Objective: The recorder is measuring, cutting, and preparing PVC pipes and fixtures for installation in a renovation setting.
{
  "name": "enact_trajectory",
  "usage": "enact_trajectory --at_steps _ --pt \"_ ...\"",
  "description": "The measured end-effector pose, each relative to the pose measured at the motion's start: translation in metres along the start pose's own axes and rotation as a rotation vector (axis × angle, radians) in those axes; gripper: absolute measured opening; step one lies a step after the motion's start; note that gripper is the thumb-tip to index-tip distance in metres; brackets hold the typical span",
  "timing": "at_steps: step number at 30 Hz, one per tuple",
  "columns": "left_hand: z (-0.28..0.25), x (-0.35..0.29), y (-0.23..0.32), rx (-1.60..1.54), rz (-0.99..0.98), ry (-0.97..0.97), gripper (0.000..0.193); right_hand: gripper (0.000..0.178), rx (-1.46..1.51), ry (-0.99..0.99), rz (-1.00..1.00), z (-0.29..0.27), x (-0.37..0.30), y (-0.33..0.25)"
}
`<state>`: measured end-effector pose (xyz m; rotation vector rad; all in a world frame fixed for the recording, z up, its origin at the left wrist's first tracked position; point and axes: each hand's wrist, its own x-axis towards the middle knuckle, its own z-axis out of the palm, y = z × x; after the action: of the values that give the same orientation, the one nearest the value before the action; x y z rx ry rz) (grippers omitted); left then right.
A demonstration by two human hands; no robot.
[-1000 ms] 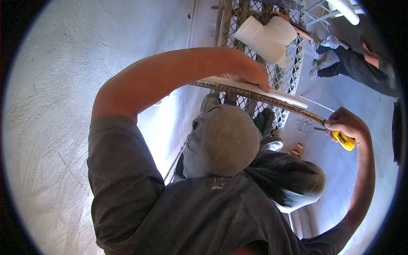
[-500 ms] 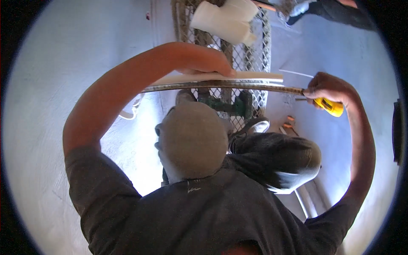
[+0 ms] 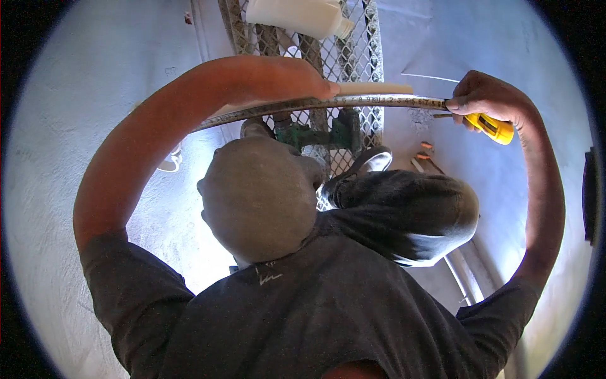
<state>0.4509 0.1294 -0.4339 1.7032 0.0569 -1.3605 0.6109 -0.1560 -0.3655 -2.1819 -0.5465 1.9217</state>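
Observation:
Both arms reach up over a mesh-topped platform. With my left hand (image 3: 315,87) I grip a pale plastic pipe (image 3: 379,89) that lies crosswise; its left part is hidden behind my forearm. My right hand (image 3: 483,100) is closed around a yellow tape measure (image 3: 493,128). From it the metal blade (image 3: 391,101) runs leftward just below the pipe, with its markings facing up, and passes behind my left forearm. Its far end is hidden. Below the blade a green and black power tool (image 3: 315,134) lies on the mesh.
A white plastic pipe fitting (image 3: 293,16) lies on the expanded-metal mesh (image 3: 369,57) at the top. An orange-handled hand tool (image 3: 426,155) and a thin white rod (image 3: 432,76) lie at right. A shoe (image 3: 372,159) rests by the mesh. Pale surfaces flank both sides.
The whole view has shifted, so pipe, fitting and both hands sit higher in it. The blade's markings now show more plainly. Another person's arm at the top right has left the view.

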Motion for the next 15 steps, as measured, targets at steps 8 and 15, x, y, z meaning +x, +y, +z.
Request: enact_trajectory --at_steps 8,15 --pt "0.006 0.004 -0.009 0.006 -0.015 0.090 0.065 0.019 0.162 0.097 0.027 0.005 -0.004 -0.002" --pt "0.000 -0.003 0.009 0.078 -0.091 0.109 0.062 0.023 0.110 0.033 0.065 0.003 -0.005 -0.001"
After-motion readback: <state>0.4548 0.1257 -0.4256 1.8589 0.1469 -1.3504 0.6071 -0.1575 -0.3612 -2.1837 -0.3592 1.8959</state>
